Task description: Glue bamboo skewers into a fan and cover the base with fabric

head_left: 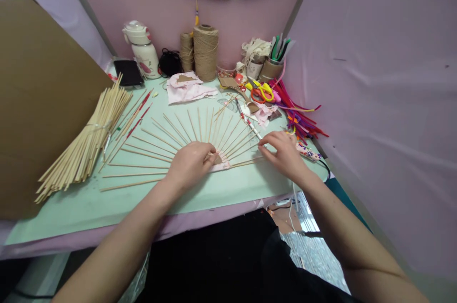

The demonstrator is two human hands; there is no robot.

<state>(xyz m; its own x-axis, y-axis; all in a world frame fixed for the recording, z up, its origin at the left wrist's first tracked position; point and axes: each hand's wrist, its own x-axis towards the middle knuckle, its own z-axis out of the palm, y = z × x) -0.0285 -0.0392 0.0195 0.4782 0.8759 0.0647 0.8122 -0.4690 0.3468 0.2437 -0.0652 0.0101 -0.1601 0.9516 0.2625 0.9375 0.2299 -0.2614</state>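
Thin bamboo sticks (167,141) lie spread in a fan shape on the pale green mat (107,198), meeting at a small pink hub piece (221,166). My left hand (191,164) rests palm down on the hub, fingers curled and pressing the stick ends. My right hand (283,153) lies at the fan's right edge, fingers bent and pinching the end of a stick (250,162) that lies nearly flat to the right.
A tied bundle of bamboo sticks (87,138) lies at the left beside a cardboard sheet (39,93). At the back stand a flask (143,50), twine spools (205,53), pink cloth (187,87), scissors (262,92) and pipe cleaners (296,112). Pink walls close in.
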